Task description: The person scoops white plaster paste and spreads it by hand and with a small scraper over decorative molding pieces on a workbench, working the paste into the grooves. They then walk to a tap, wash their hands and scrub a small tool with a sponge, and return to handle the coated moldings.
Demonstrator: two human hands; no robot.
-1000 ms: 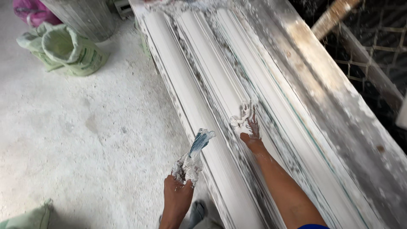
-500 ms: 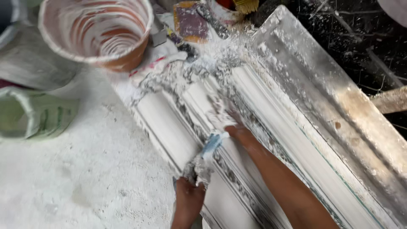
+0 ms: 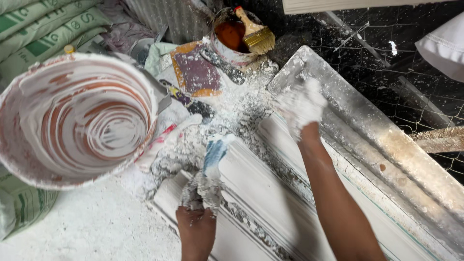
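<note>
— 2 plaster-caked hands were on the moulding mould (image 3: 386, 159)?
— Yes. At 6 o'clock the left hand (image 3: 200, 195) was clenched around a blue scraper (image 3: 214, 153), blade toward 12.
— And the other?
— The right hand (image 3: 300, 105), fingers bunched, pressed wet plaster at the mould's top end, 1 o'clock. At 9 o'clock stood a plaster-smeared bucket (image 3: 77, 121).
</note>
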